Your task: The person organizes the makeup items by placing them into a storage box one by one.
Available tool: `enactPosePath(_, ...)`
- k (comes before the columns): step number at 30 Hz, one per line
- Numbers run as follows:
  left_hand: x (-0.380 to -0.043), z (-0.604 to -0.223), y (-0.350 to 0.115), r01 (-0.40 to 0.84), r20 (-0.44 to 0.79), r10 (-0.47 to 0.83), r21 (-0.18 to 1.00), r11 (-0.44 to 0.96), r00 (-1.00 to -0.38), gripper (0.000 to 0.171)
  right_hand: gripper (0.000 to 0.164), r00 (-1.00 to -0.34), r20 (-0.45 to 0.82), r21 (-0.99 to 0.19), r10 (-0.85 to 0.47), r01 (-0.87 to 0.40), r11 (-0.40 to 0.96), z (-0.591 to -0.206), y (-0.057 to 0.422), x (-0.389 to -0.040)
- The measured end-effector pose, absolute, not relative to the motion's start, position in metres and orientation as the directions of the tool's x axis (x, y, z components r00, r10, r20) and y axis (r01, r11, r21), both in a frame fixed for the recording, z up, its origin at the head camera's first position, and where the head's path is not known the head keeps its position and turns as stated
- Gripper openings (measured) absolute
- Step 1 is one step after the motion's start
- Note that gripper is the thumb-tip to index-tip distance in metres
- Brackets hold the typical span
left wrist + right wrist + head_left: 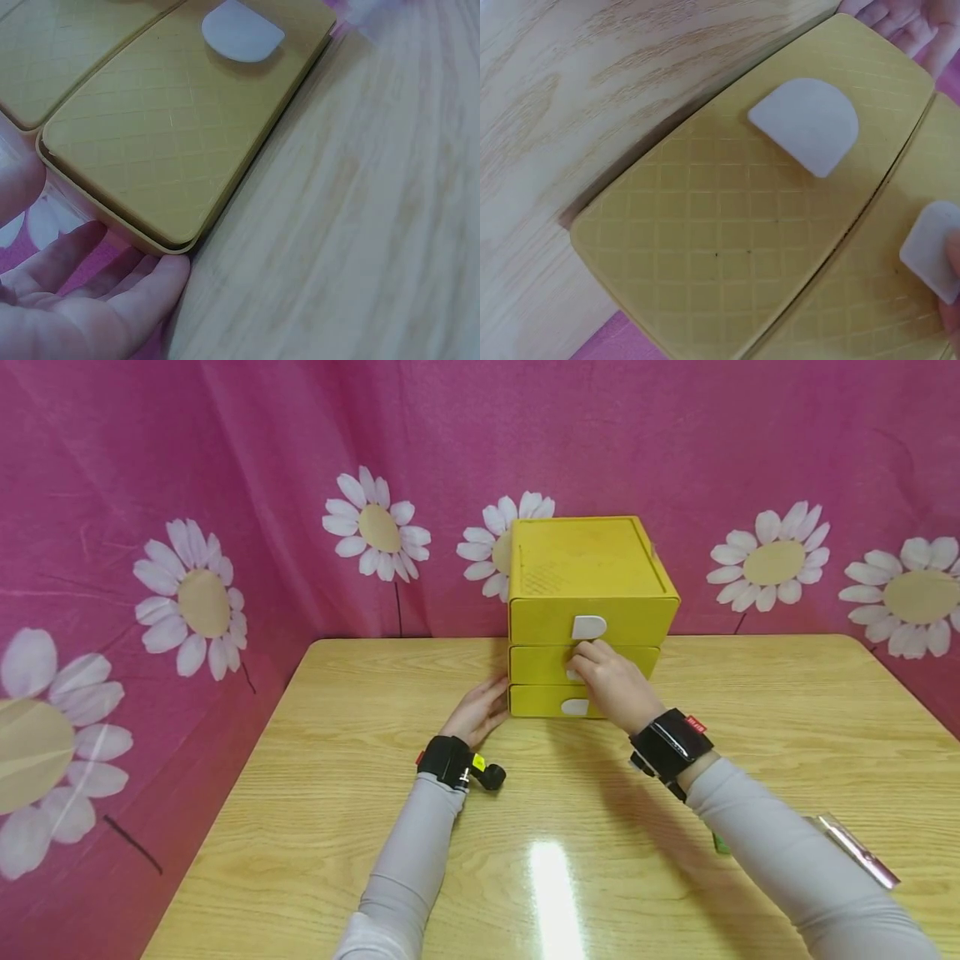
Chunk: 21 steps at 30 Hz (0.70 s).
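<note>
A yellow three-drawer box (585,556) stands on the table, and each drawer front has a white handle. My right hand (617,685) pinches the middle drawer's handle (932,251); only bits of its fingers show at the edge of the right wrist view. The middle drawer front looks flush with the others. Against the box's left side, near the bottom drawer (172,127), my left hand (480,706) rests with its fingers extended. The bottom drawer's handle (810,124) and the top drawer's handle (589,627) are untouched.
The wooden table (337,793) reaches back to a pink curtain (300,443) printed with white flowers. A shiny pinkish bar-shaped item (858,852) lies at the right, partly behind my right sleeve. A small green thing (721,843) peeks out beside that sleeve.
</note>
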<state>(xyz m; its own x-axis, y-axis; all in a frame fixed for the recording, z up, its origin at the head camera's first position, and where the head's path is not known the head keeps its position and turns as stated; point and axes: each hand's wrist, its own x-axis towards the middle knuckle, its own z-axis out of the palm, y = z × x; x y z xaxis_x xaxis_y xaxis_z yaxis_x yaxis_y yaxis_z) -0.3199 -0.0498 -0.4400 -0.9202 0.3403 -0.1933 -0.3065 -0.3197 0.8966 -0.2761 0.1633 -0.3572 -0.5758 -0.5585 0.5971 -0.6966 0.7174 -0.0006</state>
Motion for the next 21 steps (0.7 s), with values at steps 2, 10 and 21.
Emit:
enactPosePath(2, -0.3195, -0.4398, -0.0499, -0.307, -0.194, 0.341, 0.898, -0.316, -0.92, 0.053, 0.022, -0.57, 0.607, 0.004, -0.554, -0.695, 0.719, -0.3583, 0.1631, -0.2769)
enactPosePath(10, -0.3184, -0.4383, -0.05, -0.307, -0.196, 0.341, 0.9, -0.311, -0.919, 0.052, 0.026, -0.569, 0.618, -0.006, -0.542, -0.693, 0.721, -0.36, 0.1637, -0.278)
enactPosePath(21, -0.3192, -0.4384, -0.0511, -0.303, -0.191, 0.348, 0.904, -0.301, -0.918, 0.051, 0.026, -0.587, 0.582, -0.01, -0.563, -0.697, 0.717, -0.3575, 0.1636, -0.273)
